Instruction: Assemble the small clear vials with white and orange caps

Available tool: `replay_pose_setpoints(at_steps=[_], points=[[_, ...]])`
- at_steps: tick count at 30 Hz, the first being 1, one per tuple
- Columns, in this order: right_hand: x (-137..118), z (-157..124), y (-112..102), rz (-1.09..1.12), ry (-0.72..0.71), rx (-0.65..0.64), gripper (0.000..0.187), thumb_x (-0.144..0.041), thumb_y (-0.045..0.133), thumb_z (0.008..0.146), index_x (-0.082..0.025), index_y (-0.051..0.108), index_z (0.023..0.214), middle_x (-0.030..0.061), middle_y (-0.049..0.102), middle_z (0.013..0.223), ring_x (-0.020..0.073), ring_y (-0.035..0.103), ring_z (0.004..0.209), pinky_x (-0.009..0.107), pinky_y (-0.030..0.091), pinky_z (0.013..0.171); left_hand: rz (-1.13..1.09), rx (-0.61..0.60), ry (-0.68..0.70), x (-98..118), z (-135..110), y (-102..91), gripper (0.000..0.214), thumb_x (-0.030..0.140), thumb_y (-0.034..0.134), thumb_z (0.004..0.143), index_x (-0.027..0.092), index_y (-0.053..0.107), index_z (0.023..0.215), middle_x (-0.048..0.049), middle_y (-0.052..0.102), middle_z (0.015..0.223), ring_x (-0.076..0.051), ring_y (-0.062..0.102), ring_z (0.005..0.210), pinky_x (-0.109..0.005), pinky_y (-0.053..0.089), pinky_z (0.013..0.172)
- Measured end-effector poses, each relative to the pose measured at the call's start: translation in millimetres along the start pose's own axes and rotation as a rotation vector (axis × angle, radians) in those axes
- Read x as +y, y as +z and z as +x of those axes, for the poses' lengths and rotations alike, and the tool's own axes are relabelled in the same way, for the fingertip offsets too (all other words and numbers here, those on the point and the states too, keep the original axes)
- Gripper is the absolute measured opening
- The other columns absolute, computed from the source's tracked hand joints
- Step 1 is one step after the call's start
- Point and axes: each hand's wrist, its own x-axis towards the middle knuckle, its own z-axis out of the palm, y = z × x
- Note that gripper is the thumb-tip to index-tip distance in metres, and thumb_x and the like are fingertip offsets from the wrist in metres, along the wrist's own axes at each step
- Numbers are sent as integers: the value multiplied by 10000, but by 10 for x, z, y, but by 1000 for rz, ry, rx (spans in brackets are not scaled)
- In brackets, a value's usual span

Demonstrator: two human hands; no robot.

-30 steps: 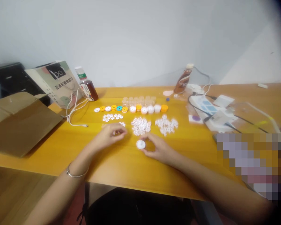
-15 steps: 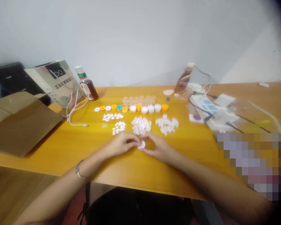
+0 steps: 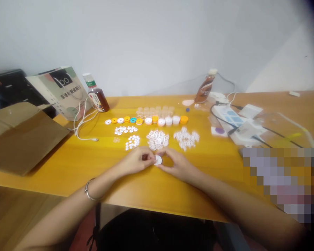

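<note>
Between my two hands, just above the near part of the table (image 3: 157, 195), is a small round white plastic piece (image 3: 158, 160). The fingertips of my left hand (image 3: 137, 160) pinch its left side. My right hand (image 3: 179, 164) curves around its right side, thumb and fingers closed on the edge. Beyond my hands lie a pile of white openwork plastic pieces (image 3: 157, 139), another pile of small translucent white pieces (image 3: 186, 138), and small white discs (image 3: 132, 142). Further back runs a row of round orange, white and teal caps (image 3: 133, 120).
Clear round cups (image 3: 155, 111) stand behind the caps. On the left are an open cardboard box (image 3: 28, 139), a paper bag (image 3: 65, 94), a drink bottle (image 3: 97, 96) and a white cable (image 3: 80, 129). To the right are a brown bottle (image 3: 205, 89) and a power strip (image 3: 232, 120) with cables.
My left fingertips have shifted slightly on the white piece, and more of its face shows. My right hand stays nearly still. Part of another person's hand appears at the far left edge.
</note>
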Motion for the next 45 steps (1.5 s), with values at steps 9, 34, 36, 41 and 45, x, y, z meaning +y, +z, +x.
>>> replay_pose_setpoints(at_steps=[9,34,36,41,45], points=[[10,-4,3,18,20,-23,247,-201,615,735,-193,522,963,64,639,940,187,615,873,326,503,761,-30,29,-23,-40,9,8,64,187,565,737,142,552,693,35,458,631,-63,397,556,-176,315,506],[-25,21,-9,76,2,-45,265,-152,596,728,-197,517,977,56,644,941,181,615,870,330,489,781,-89,48,-95,-40,39,90,50,186,542,721,164,498,717,9,543,712,-106,490,638,-215,377,574],[-31,25,-12,80,-5,-44,252,-147,593,727,-196,519,963,52,645,932,176,616,859,324,487,777,-96,55,-101,-38,42,95,52,184,545,717,166,496,721,5,552,721,-115,504,657,-227,391,591],[-28,26,-7,62,5,-52,231,-150,593,728,-193,515,942,46,640,910,171,611,842,314,482,767,-116,72,-123,-15,63,93,106,186,570,697,178,478,750,11,545,711,-124,498,663,-240,398,600],[-40,20,-5,61,10,-56,222,-147,582,733,-191,513,939,45,635,889,172,607,830,311,484,757,-108,66,-132,-10,75,89,140,192,584,687,184,461,753,13,536,719,-131,492,684,-246,401,617]])
